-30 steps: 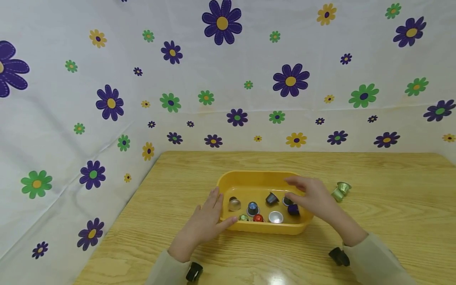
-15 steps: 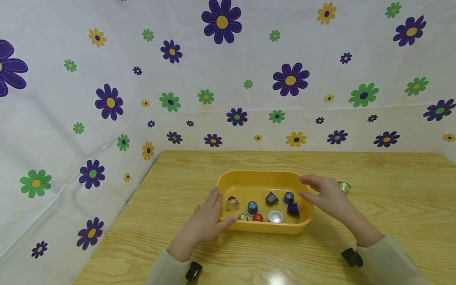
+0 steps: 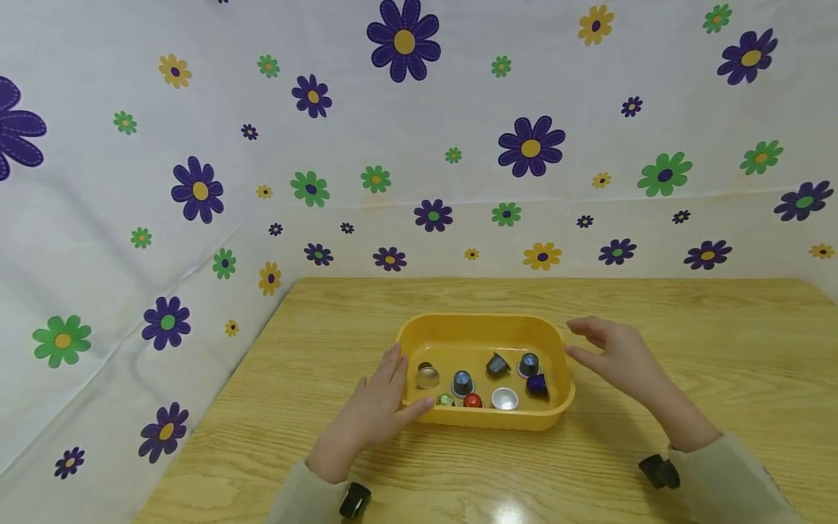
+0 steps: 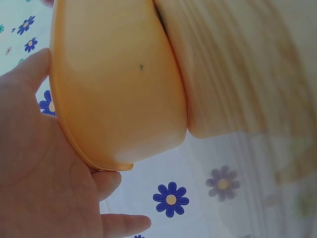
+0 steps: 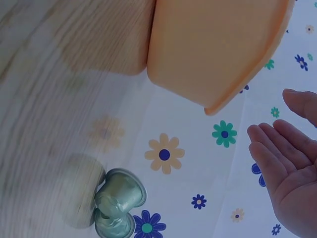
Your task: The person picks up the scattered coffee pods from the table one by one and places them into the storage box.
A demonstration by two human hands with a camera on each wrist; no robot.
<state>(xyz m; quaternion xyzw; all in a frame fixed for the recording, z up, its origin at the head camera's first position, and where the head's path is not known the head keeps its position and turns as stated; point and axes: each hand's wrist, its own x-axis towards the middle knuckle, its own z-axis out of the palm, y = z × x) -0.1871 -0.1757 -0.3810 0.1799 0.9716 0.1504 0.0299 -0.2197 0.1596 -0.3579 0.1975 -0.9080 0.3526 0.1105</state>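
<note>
A yellow plastic bin (image 3: 484,418) sits on the table with several coffee capsules in it. Among them are a red capsule (image 3: 473,401), a blue capsule (image 3: 463,381), a dark grey capsule (image 3: 497,365), a purple capsule (image 3: 537,386) and one with its silver lid up (image 3: 505,399). My left hand (image 3: 369,411) rests on the bin's left rim with fingers extended. Just right of the bin, my right hand (image 3: 622,364) hovers with loosely bent fingers, holding nothing. Two green capsules (image 5: 120,192) stand together near it in the right wrist view; the hand hides them in the head view.
The wooden table (image 3: 733,342) runs back to a white cloth (image 3: 458,94) printed with flowers. Dark objects (image 3: 659,471) sit at both sleeve cuffs.
My right hand has moved right, out from over the bin to beside it, uncovering a blue capsule and hiding the green capsules. My left hand has stayed on the rim.
</note>
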